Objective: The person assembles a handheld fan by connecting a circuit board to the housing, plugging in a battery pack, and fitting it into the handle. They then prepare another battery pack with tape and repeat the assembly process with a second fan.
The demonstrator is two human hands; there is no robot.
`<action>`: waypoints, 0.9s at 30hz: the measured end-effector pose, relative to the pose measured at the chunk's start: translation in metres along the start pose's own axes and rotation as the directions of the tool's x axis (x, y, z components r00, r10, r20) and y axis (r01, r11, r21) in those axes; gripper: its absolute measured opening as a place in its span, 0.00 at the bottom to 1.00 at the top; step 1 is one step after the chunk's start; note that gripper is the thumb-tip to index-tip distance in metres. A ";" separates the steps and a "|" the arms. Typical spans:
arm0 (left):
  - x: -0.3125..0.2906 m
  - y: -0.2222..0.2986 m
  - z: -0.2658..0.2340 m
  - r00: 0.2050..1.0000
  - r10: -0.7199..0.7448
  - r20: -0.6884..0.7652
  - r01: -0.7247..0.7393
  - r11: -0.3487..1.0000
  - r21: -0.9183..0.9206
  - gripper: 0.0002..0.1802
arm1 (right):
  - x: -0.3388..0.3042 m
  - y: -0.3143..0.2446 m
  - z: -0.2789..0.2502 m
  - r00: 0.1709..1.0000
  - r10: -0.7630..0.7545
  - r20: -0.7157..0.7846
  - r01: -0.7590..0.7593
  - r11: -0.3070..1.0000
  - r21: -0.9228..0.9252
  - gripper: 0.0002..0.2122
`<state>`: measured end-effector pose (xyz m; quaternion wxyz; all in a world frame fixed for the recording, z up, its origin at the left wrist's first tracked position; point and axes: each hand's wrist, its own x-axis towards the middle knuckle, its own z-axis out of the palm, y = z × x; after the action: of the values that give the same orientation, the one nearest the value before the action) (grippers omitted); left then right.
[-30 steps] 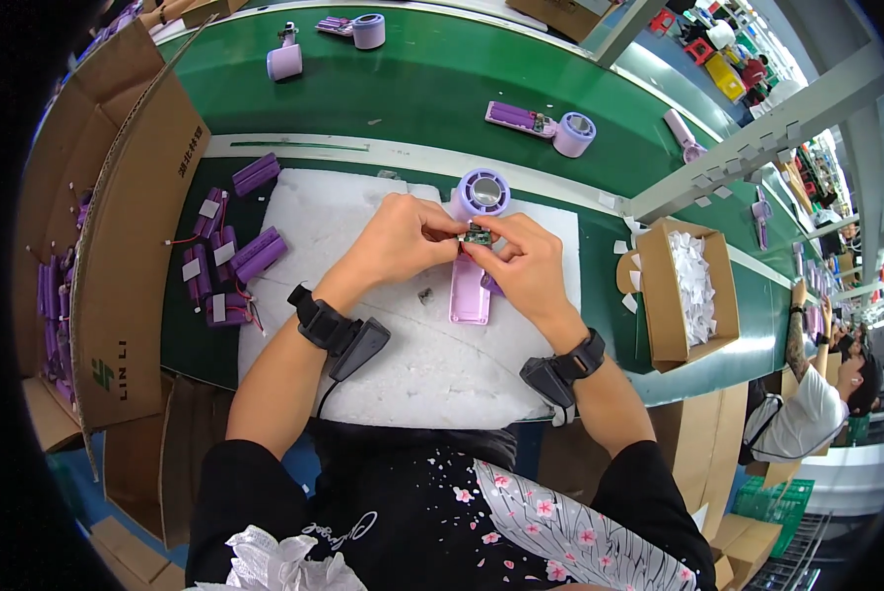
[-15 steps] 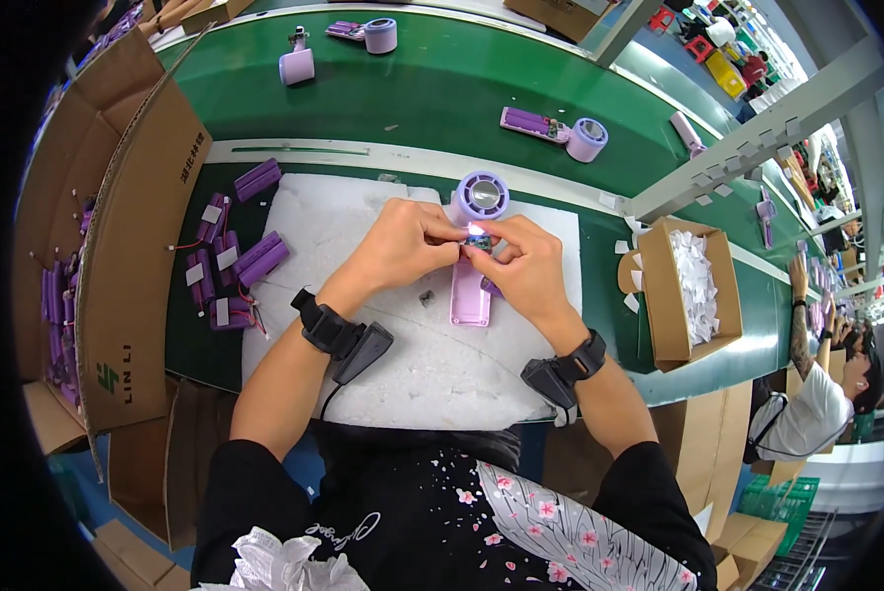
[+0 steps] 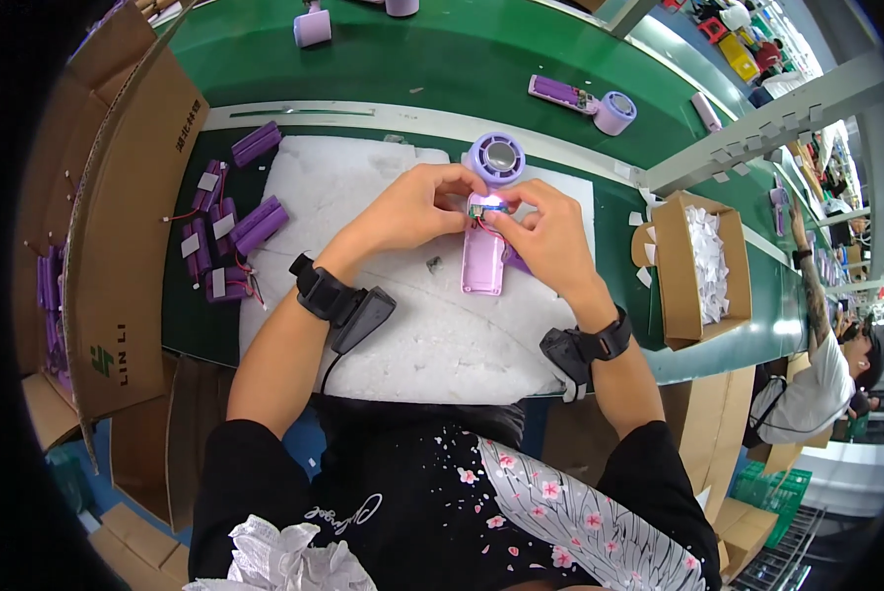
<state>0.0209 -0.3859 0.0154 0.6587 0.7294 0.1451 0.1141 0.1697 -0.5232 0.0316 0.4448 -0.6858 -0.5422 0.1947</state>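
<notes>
A lilac handheld fan (image 3: 498,158) lies on the white foam sheet (image 3: 403,325), its round head pointing away from me and its pink handle shell (image 3: 481,268) open. At the neck sits a small circuit board (image 3: 481,209) with a bright light on it and red wires below. My left hand (image 3: 417,205) is closed, thumb and fingers pinching at the board's left side by the neck. From the other side my right hand (image 3: 555,231) pinches at the board's right edge. A purple battery pack (image 3: 516,259) shows partly beneath the right hand, beside the shell.
Several purple battery packs (image 3: 260,225) lie left of the foam, beside a tall cardboard box (image 3: 151,256) holding more. A small carton (image 3: 680,286) of white paper pieces stands right. Fan parts (image 3: 614,113) lie on the green conveyor belt (image 3: 442,69). A co-worker (image 3: 816,389) is at far right.
The fan appears higher in the picture as the view shifts. My fingers have spread a little from the board, and the board and red wires show more clearly over the shell.
</notes>
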 end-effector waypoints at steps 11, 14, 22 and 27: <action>0.002 -0.006 0.001 1.000 -0.027 0.000 0.027 0.996 -0.091 0.15 | -0.003 -0.004 0.002 0.992 -0.125 -0.021 0.120 0.982 -0.147 0.09; 0.002 -0.004 0.001 0.999 -0.034 0.029 0.035 0.998 -0.060 0.15 | -0.004 -0.001 0.002 0.989 -0.148 -0.009 0.144 0.978 -0.153 0.09; 0.002 -0.003 0.001 0.999 -0.038 0.035 0.040 0.996 -0.079 0.16 | -0.003 0.001 0.001 0.982 -0.188 0.018 0.189 0.966 -0.177 0.08; 0.003 -0.004 0.001 0.998 -0.047 0.029 0.050 0.995 -0.090 0.16 | -0.004 -0.002 -0.002 0.980 -0.197 0.042 0.201 0.947 -0.249 0.09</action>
<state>0.0240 -0.3858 0.0111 0.6956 0.6965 0.1485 0.0947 0.1689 -0.5279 0.0339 0.3669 -0.6769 -0.6325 0.0841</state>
